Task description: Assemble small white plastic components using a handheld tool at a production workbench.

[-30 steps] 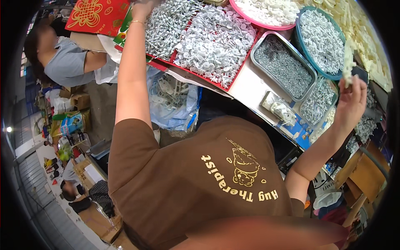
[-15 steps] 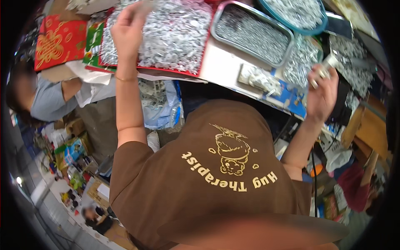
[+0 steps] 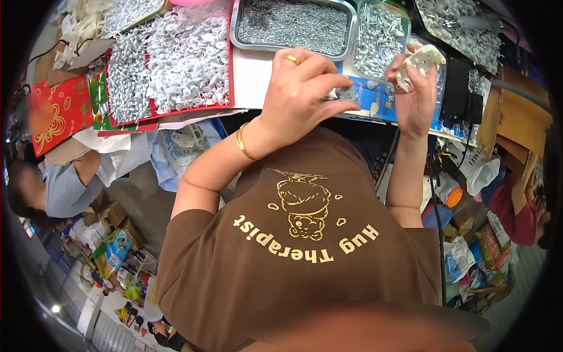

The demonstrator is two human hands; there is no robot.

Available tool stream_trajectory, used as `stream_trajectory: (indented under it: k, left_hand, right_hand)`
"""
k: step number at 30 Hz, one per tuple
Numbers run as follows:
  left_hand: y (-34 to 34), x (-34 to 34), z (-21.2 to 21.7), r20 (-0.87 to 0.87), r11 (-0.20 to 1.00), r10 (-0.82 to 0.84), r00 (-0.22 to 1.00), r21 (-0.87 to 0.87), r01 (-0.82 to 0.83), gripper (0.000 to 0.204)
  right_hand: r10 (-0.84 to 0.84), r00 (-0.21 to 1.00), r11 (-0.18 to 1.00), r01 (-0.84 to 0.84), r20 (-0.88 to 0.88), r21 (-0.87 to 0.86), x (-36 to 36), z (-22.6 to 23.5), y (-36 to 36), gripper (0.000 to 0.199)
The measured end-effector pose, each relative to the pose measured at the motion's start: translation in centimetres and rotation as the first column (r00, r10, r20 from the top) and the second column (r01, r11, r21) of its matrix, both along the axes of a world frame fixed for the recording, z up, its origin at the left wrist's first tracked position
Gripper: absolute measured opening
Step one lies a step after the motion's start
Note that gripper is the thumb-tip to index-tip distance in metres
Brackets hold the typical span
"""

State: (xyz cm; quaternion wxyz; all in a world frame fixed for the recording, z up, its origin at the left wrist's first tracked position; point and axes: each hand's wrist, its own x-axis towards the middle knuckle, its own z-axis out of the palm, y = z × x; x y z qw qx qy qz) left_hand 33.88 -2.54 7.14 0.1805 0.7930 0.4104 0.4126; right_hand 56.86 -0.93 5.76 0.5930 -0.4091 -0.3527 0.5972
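White plastic part (image 3: pixel 420 62) pinched in right hand (image 3: pixel 413 97) | left hand (image 3: pixel 299 97) beside, fingertips pinching small piece

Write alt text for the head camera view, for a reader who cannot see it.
Seen from above, a person in a brown shirt holds a small white plastic part in the right hand while the left hand pinches something small beside it. Beyond lie a metal tray of screws and a red tray of white pieces.
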Motion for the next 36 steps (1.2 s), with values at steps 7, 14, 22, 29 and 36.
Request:
stream_trajectory:
  k: [7,14,22,29,36]
  left_hand:
    - [0.8,0.4,-3.5,-0.025,0.998,-0.029,0.999,-0.059,0.027,0.031]
    - [0.9,0.4,-4.4,-0.031,0.997,-0.047,0.998,-0.063,0.045,0.048]
    - [0.8,0.2,-4.5,-0.062,0.995,-0.090,0.994,0.028,0.092,0.042]
    - [0.7,0.0,-4.6,-0.090,0.996,-0.079,0.993,0.036,0.082,0.042]
    - [0.8,0.4,-4.0,-0.147,0.993,-0.102,0.984,0.040,0.109,0.039]
  right_hand:
    - [0.069,0.931,0.988,-0.014,0.358,-0.155,-0.1,-1.2,-1.0,0.017]
    - [0.197,0.660,0.959,-0.283,0.725,-0.003,-1.6,-1.9,-1.2,0.014]
    - [0.092,0.589,0.896,-0.400,0.803,0.191,-1.5,-2.0,-0.6,0.011]
    - [0.016,0.567,0.880,-0.398,0.823,0.258,-1.7,-2.1,-0.7,0.014]
    - [0.118,0.949,0.988,-0.141,0.292,0.058,-0.3,-1.0,-0.7,0.042]
